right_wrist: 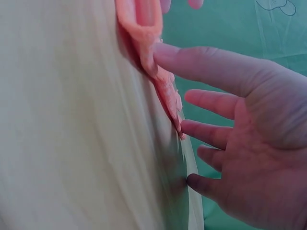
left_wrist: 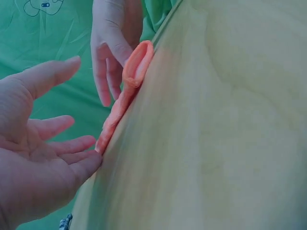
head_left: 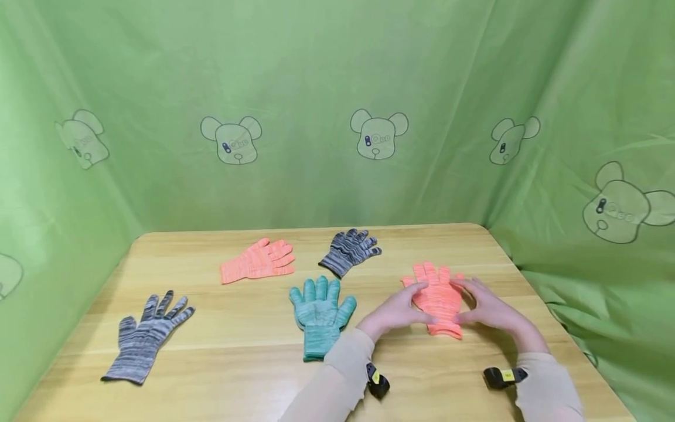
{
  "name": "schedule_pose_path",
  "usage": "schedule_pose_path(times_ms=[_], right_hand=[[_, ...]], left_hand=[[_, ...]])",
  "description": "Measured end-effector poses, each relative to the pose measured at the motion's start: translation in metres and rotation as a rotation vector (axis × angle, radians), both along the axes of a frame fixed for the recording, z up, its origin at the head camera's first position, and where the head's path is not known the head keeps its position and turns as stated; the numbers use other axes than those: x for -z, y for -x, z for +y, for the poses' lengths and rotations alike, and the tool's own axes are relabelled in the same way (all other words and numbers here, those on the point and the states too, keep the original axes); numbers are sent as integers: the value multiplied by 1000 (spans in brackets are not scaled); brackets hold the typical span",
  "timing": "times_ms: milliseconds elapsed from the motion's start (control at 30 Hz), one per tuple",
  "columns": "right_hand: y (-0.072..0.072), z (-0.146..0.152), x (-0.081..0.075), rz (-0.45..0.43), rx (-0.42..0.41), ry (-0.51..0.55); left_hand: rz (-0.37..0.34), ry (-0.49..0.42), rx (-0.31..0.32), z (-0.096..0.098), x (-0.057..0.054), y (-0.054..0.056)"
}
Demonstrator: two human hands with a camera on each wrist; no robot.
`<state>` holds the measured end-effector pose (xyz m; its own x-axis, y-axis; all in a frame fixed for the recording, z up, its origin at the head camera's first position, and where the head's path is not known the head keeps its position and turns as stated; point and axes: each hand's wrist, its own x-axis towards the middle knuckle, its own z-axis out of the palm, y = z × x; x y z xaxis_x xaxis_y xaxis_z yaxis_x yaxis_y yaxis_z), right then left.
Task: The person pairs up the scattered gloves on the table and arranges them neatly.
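A coral-orange knit glove [head_left: 439, 302] lies on the right half of the table, its fingers toward the far edge and its cuff toward the person. My left hand [head_left: 396, 308] is at its left side, fingers spread, fingertips right at the glove's edge in the left wrist view. On the other side is my right hand [head_left: 487, 305], its thumb at the cuff and its fingers loosely spread along the glove. In the right wrist view the glove's cuff [right_wrist: 139, 28] gapes a little. Neither hand curls round the glove.
A teal glove [head_left: 320, 319] lies left of the left forearm. Behind it are a grey-black glove [head_left: 349, 252] and another coral glove [head_left: 258, 262]. A second grey-black glove [head_left: 145, 340] lies at the left. Green curtains [head_left: 306, 193] surround the wooden table [head_left: 237, 375].
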<state>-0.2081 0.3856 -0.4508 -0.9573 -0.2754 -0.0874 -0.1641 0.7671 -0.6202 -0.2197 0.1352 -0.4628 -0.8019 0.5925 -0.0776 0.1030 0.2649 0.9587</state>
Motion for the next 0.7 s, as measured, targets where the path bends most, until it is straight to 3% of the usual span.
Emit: schedule_pose_path(times_ms=[367,700], right_hand=[[1,-11,2,12,-33,-15],[3,-33,2,66,-83,-33]], left_hand=[[-41,46,-40,-12,-7,1],[-106,43,-143,-28,-12,-3]])
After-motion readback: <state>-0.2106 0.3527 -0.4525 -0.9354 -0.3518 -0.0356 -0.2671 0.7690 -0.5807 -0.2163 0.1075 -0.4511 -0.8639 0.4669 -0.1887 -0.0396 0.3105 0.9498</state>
